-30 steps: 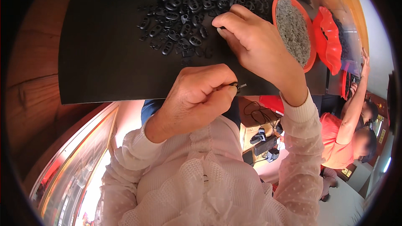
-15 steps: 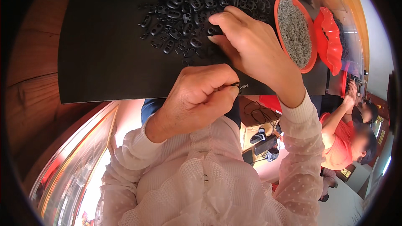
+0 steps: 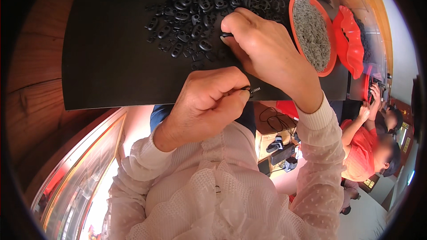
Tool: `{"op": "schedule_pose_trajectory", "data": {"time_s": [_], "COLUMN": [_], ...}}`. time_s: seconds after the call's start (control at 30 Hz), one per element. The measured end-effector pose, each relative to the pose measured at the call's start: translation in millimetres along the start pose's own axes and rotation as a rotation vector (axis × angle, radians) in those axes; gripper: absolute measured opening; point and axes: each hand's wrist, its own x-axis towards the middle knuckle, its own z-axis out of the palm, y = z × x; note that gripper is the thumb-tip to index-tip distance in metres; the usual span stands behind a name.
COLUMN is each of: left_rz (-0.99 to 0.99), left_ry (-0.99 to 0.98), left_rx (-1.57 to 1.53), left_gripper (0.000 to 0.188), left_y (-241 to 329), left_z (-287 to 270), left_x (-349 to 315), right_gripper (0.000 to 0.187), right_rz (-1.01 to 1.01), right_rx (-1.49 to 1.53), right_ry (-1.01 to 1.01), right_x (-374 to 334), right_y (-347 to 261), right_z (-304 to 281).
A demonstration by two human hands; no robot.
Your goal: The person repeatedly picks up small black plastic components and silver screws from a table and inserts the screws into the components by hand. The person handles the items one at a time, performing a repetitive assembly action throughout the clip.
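A black mat (image 3: 111, 62) covers the work surface, with a heap of several small black plastic pieces (image 3: 195, 4) at its far side. My left hand (image 3: 207, 102) is curled at the mat's near edge, pinching a small metal spring (image 3: 254, 90) between thumb and forefinger. My right hand (image 3: 264, 51) reaches over the near edge of the heap, fingertips closed on one small black plastic piece (image 3: 226, 35). Both wrists wear pale pink sleeves.
An orange round bowl (image 3: 294, 26) filled with small grey springs stands right of the heap. A red frilled dish (image 3: 349, 40) lies beyond it. At the right, another person (image 3: 369, 146) in a red top works. Wooden surface (image 3: 31, 93) lies left of the mat.
My right hand has slid left and toward me along the edge of the heap, closing on a black piece. My left hand has stayed put with the spring.
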Motion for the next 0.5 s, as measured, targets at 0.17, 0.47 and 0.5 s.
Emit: {"op": "schedule_pose_trajectory", "data": {"time_s": [0.17,0.47,0.5], "left_rz": [-0.033,-0.122,-0.139], "left_ry": [0.009,0.084,0.074], "left_rx": [-0.018,-0.098,-0.098], "left_gripper": [0.007,0.005,0.006], "left_y": [0.9,5.3,5.9], "left_z": [0.7,2.0,1.8], "left_x": [-0.5,-0.7,-0.4], "right_gripper": [0.022,0.018,0.023], "right_rz": [-0.027,0.525,0.434], "right_rx": [-0.086,0.923,0.992], "right_ry": [-0.009,0.012,0.01], "right_x": [-6.3,-41.5,-46.8], "right_y": [-1.4,-14.2,-13.1], "right_z": [-3.8,-43.7,-39.5]}}
